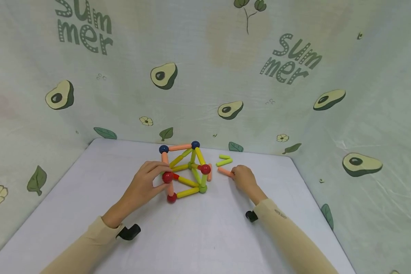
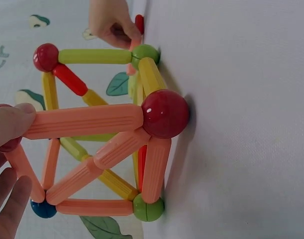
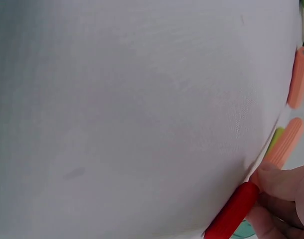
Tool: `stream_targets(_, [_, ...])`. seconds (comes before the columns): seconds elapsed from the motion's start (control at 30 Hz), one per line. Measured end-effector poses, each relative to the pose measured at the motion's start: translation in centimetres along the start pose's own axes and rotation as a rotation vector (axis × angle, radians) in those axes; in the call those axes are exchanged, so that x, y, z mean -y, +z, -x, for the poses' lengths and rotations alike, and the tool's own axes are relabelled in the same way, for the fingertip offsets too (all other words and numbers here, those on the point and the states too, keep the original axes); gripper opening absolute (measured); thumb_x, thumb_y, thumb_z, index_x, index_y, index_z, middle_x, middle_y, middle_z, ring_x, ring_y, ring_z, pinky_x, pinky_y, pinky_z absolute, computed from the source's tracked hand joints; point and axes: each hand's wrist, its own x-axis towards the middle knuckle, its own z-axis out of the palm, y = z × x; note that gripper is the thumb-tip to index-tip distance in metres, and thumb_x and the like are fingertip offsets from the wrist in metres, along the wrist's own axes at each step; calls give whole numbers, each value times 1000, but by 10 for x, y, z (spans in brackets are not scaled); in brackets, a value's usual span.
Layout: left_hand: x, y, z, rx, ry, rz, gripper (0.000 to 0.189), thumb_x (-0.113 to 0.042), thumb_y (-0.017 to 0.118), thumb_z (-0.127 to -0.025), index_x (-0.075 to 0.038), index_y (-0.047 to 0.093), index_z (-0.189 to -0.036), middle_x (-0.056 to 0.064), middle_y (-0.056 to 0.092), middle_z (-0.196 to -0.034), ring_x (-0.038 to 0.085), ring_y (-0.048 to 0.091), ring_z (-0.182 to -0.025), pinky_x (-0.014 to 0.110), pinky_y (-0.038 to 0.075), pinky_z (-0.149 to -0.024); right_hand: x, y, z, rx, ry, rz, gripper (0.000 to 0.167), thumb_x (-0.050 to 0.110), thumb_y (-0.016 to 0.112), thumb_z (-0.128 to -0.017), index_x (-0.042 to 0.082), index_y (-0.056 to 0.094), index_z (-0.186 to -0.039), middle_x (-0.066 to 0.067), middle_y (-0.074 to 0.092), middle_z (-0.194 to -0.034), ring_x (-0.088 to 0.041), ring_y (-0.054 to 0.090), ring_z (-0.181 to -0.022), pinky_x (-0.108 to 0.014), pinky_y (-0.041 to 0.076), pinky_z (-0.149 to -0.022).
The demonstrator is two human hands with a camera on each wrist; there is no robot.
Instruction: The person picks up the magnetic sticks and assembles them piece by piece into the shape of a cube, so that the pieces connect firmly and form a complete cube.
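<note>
A cube-like frame of plastic rods and balls stands on the table. My left hand pinches a red ball at its near left upper corner. In the left wrist view, the thumb lies where that ball meets a salmon rod. Right of the frame, my right hand pinches a salmon rod lying at table level. A red rod sits close beside those fingers in the right wrist view. Another red ball tops the frame's near right corner.
Two short green rods lie beyond the right hand. One loose salmon rod rests just right of the frame. Behind the white table hangs a printed cloth, which also runs along both sides.
</note>
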Motion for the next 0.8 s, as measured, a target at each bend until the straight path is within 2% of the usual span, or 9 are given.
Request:
stream_targets(0.37, [-1,-1,-1,11,-9,1,58,-7,100,-71,-11,74,-123,4,66,-129,23,56,-117,42,57,-95,5,-8,10,-16,-27,-36,14,-5,80,-90,-2,79,-104,-12,70,-90,-28,69,-84,-43,61,-81])
stream_targets(0.53, [-1,0,-2,17,-17,4,58,-7,100,-71,-12,73,-123,4,66,-129,23,56,-117,42,58,-95,7,-15,20,-22,-41,-107,16,-3,80,-91,0,78,-107,-9,68,-93,-24,66,-83,-41,61,-81])
stream_targets(0.63, [-1,0,-2,25,-18,3,57,-8,99,-72,-12,73,-123,4,66,-129,23,56,-117,43,58,-95,10,-27,31,-46,-55,-166,17,0,80,-93,3,78,-109,-6,67,-96,-20,63,-81,-38,60,-78])
stream_targets(0.7, [-1,1,-3,30,-17,-2,57,-9,99,-73,-12,73,-124,4,66,-129,23,56,-117,42,58,-95,16,-39,39,-93,-86,-200,19,2,83,-92,5,78,-110,-4,67,-97,-18,62,-82,-36,60,-77])
stream_targets(0.8, [-1,0,-4,26,-19,-10,59,-9,100,-72,-14,73,-124,3,67,-129,22,56,-117,41,58,-93,30,-61,50,-167,-173,-251,23,3,86,-89,7,78,-110,-3,67,-98,-18,64,-83,-34,61,-76])
